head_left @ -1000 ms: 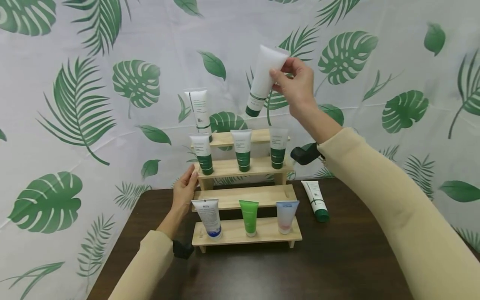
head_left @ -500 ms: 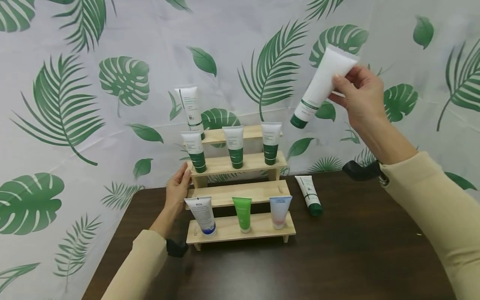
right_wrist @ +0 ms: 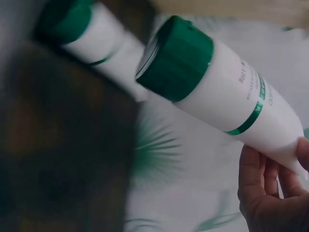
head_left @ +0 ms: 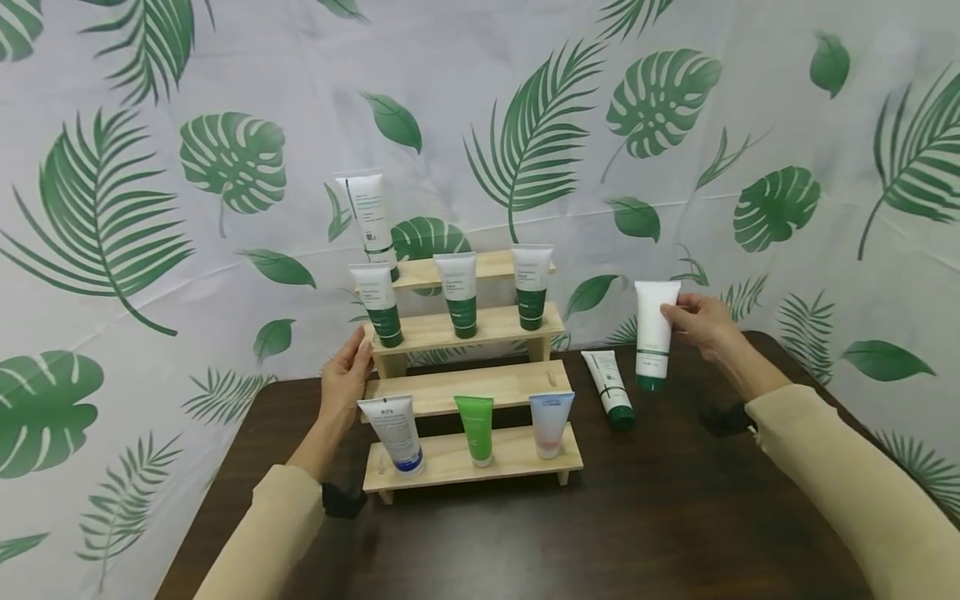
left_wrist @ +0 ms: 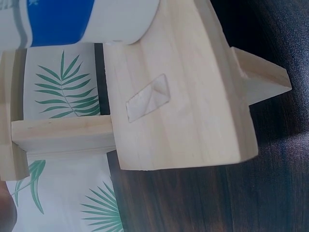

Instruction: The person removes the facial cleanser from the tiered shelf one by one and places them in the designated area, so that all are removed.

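Observation:
My right hand (head_left: 701,323) pinches a white squeeze tube with a green cap (head_left: 654,337) near its flat top end, cap down, over the back right of the table. In the right wrist view, the thumb and fingers hold the tube (right_wrist: 227,89) by its thin end. A similar tube (head_left: 609,387) lies on the table just left of it. My left hand (head_left: 345,375) grips the left side of the tiered wooden stand (head_left: 465,385). The left wrist view shows the bottom shelf (left_wrist: 178,111) close up, with only a bit of a finger at the edge.
On the stand are a tall white tube (head_left: 369,218) on top, several white-and-green tubes (head_left: 459,296) below it, and a white-and-blue tube (head_left: 396,433), a green tube (head_left: 476,427) and a pale blue-pink tube (head_left: 550,423) at the bottom. A leaf-print cloth (head_left: 555,125) hangs behind the dark table (head_left: 487,533).
My right hand has carried the tube from above the stand's top shelf out to the right, then down toward the table, turning it nearly upright. The left hand stays at the stand.

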Tool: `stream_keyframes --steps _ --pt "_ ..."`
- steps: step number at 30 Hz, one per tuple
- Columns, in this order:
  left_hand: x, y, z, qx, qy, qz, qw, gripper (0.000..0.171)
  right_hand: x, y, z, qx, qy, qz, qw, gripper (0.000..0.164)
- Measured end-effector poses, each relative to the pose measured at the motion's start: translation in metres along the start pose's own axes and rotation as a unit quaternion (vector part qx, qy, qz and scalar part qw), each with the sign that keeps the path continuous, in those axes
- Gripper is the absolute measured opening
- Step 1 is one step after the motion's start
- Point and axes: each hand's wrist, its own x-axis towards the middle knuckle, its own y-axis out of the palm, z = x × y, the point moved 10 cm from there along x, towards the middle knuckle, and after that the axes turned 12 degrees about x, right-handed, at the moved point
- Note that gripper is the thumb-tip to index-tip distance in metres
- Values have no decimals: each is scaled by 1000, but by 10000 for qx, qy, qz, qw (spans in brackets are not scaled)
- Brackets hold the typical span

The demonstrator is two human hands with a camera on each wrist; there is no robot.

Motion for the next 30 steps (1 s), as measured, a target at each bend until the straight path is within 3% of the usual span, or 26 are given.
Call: stream_keyframes --steps 5,10,19,30 --pt "0 0 -1 1 24 43 10000 48 9 1 -50 -410 534 259 9974 60" --pt "0 0 -1 12 0 36 10000 48 16 4 -78 -538 861 272 9945 59" --pt "0 -3 1 85 -10 -59 9999 48 27 14 -100 -633 1142 284 9910 52" --pt "0 -1 2 127 -21 6 9999 48 36 12 -116 -673 1367 198 9881 49"
